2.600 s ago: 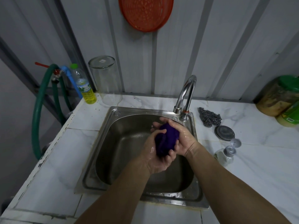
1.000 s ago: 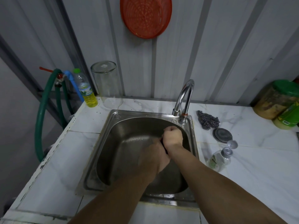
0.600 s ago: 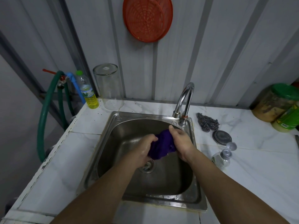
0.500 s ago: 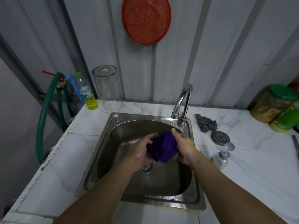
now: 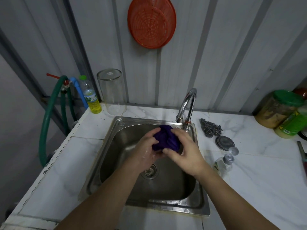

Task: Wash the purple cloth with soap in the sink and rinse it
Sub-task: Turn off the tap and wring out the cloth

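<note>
Both your hands, left (image 5: 147, 146) and right (image 5: 184, 150), clamp the bunched cloth (image 5: 166, 138) above the sink (image 5: 106, 156); wet fingers could let it drop onto the drain (image 5: 149, 171).

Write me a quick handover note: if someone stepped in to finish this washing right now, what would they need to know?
Left hand: wet, gripping the purple cloth from the left.
Right hand: closed over the cloth from the right.
The cloth is bunched between both hands, held above the sink basin just in front of the faucet.
No water can be seen running. The soap bottle lies on the counter right of the sink, cap flipped open.
Done: cloth being scrubbed. Left: rinse it.
</note>
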Available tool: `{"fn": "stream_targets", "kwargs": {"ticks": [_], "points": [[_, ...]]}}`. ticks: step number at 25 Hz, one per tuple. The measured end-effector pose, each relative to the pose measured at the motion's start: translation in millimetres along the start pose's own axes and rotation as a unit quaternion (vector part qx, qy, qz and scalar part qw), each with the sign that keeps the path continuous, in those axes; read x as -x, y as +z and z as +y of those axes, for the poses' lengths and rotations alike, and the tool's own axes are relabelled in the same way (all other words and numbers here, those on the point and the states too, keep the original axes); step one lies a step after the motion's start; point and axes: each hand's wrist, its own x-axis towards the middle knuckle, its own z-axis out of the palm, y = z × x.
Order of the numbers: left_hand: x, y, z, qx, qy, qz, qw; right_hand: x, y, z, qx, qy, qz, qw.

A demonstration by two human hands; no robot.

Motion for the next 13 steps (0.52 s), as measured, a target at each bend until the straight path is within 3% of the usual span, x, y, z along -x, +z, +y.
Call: {"fn": "stream_targets", "kwargs": {"ticks": [2, 3, 6, 10, 13], "points": [[2, 0, 0, -0.038, 0.008, -0.007, 0.999, -1, 3, 1, -0.017, 0.04, 0.067, 0.997], [3, -2, 0, -0.056, 0.012, -0.009, 0.998, -2, 4, 2, -0.091, 0.093, 0.108, 0.986], [7, -8, -7, -0.125, 0.032, -0.008, 0.992, -5, 1, 5, -0.303, 0.243, 0.169, 0.906], [4, -11, -22, -0.303, 0.059, 0.028, 0.951, -8, 0, 4, -0.323, 0.261, 0.173, 0.893], [1, -16, -28, -0.366, 0.021, 0.056, 0.929, -19, -6, -3, -0.367, 0.269, 0.147, 0.878]]}}
